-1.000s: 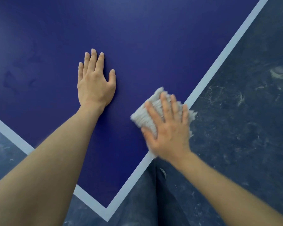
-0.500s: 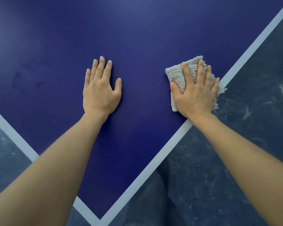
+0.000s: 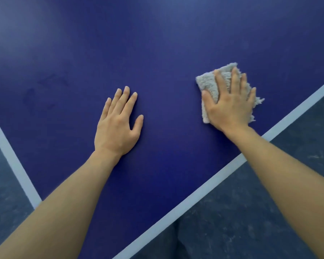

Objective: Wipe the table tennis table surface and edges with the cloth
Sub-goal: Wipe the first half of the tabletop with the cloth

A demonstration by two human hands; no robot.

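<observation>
A dark grey floor (image 3: 288, 193), mottled with pale scuffs and smears, fills the lower right and a strip at lower left, with a dark grey trouser leg (image 3: 157, 243) at bottom centre.

Legible text, labels, brands, numbers, signs: we find none to enter. The only markings we record are the plain white border lines (image 3: 195, 195) along the edges of the blue surface (image 3: 157, 53), and they carry no lettering.
</observation>
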